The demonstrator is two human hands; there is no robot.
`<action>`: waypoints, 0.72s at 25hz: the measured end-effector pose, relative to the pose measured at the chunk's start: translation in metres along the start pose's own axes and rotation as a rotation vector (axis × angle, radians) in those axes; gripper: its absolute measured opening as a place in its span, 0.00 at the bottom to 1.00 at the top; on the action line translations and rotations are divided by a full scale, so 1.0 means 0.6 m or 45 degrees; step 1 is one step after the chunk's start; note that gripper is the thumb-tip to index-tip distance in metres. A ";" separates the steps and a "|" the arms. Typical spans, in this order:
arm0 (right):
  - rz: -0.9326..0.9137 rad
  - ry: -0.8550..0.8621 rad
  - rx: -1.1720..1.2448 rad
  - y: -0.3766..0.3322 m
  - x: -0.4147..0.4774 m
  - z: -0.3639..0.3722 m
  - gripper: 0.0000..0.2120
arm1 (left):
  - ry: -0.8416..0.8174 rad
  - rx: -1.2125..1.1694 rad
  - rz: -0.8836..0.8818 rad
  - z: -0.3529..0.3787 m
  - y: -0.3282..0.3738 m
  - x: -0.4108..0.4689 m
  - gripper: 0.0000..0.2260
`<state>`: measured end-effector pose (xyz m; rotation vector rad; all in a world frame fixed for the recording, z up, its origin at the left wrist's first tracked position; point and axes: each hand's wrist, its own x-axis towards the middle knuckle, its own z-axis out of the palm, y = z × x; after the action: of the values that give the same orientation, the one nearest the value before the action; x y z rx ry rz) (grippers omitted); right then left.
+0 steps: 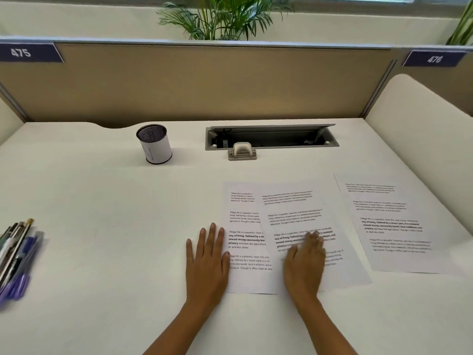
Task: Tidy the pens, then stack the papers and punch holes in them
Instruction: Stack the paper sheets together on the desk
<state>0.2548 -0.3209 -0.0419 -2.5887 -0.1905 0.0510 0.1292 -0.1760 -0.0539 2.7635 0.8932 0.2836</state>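
Papers (294, 226): three sheets, two overlapping.

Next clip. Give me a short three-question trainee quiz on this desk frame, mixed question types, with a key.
1. True or false: the pens already stand in the pen cup.
2. How many printed sheets lie on the desk?
3. The right hand rests on: A) the middle sheet B) the hole punch C) bare desk.

Key
1. False; they lie at the desk's left edge.
2. Three: left sheet, middle, right sheet.
3. A; the left hand lies flat beside the left sheet.

Left hand (206, 262), right hand (304, 265) flat, palms down
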 end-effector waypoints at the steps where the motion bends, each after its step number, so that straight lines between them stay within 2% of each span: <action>1: 0.010 -0.009 -0.016 -0.016 -0.012 0.008 0.27 | -0.001 -0.005 0.008 -0.001 -0.001 -0.001 0.26; 8: -0.046 -0.100 -0.089 -0.101 -0.077 0.062 0.29 | -0.021 -0.046 0.034 0.005 -0.009 -0.002 0.27; 10: -0.048 -0.091 0.002 -0.106 -0.078 0.059 0.28 | -0.033 -0.044 0.039 0.008 -0.012 -0.003 0.27; 14: 0.049 0.166 0.336 -0.060 -0.028 0.005 0.21 | -0.016 -0.051 0.042 0.008 -0.013 -0.003 0.27; 18: 0.152 0.345 0.231 0.048 0.078 -0.069 0.19 | -0.026 -0.040 0.051 0.008 -0.013 -0.004 0.28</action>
<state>0.3081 -0.3598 -0.0217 -2.3924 0.0659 -0.2283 0.1241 -0.1720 -0.0607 2.7528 0.8218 0.2737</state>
